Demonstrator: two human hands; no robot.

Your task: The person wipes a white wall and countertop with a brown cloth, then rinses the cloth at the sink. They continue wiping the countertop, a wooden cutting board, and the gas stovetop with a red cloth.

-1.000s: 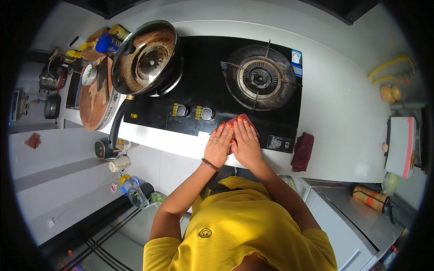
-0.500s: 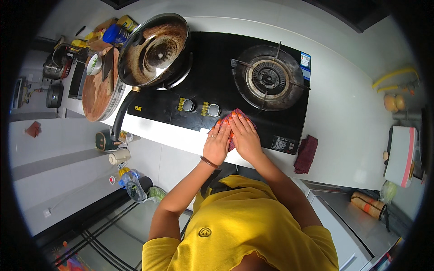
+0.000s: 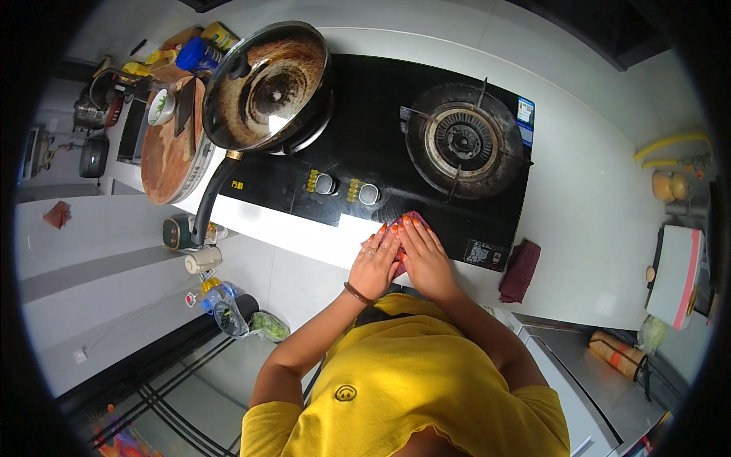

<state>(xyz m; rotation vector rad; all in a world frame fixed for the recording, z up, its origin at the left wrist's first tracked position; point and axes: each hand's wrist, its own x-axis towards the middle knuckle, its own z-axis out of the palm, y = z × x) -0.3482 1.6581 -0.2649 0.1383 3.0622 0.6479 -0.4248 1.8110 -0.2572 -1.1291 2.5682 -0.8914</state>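
Observation:
Both hands lie flat and side by side on a dark red cloth (image 3: 400, 270), at the front edge of a black glass gas stove (image 3: 373, 91). My left hand (image 3: 373, 266) has its fingers stretched over the cloth's left part. Beside it, my right hand (image 3: 428, 266) presses down with straight fingers, its tips close to the left hand's. Most of the cloth is hidden beneath them. Two silver knobs (image 3: 368, 193) stand just beyond the left fingertips. Farther right is a bare burner (image 3: 464, 142) with its metal pan support.
A lidded wok (image 3: 266, 91) sits on the left burner, its handle (image 3: 213, 198) jutting over the counter's front edge. Left of it, a round chopping board (image 3: 164, 164) bears a cleaver (image 3: 185, 107) and a small bowl (image 3: 161, 107). A folded maroon cloth (image 3: 520, 272) lies right of the stove.
My hands and the cloth under them have slid toward me, from the glass by the knobs to the stove's front edge. The whole view has shifted slightly.

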